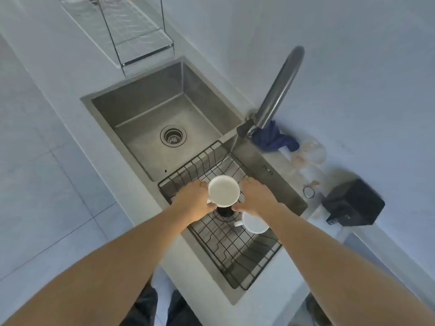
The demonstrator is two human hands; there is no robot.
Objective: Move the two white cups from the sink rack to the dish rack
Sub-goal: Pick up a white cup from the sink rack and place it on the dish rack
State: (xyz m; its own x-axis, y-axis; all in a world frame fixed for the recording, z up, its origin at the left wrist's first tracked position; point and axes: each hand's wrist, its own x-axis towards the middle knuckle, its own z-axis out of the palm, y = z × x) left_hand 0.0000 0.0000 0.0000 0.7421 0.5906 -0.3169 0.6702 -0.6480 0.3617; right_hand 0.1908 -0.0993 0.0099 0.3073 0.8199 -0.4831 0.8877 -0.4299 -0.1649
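Observation:
One white cup is upside down, its base facing up, above the black wire sink rack. My left hand grips its left side and my right hand grips its right side. A second white cup lies in the rack just below my right hand, its handle pointing left and its far part hidden by my wrist. The clear dish rack stands on the counter at the far end of the sink.
The steel sink basin with its drain lies beyond the rack. A tall faucet rises on the right, with a blue cloth, a clear glass item and a black box on the counter.

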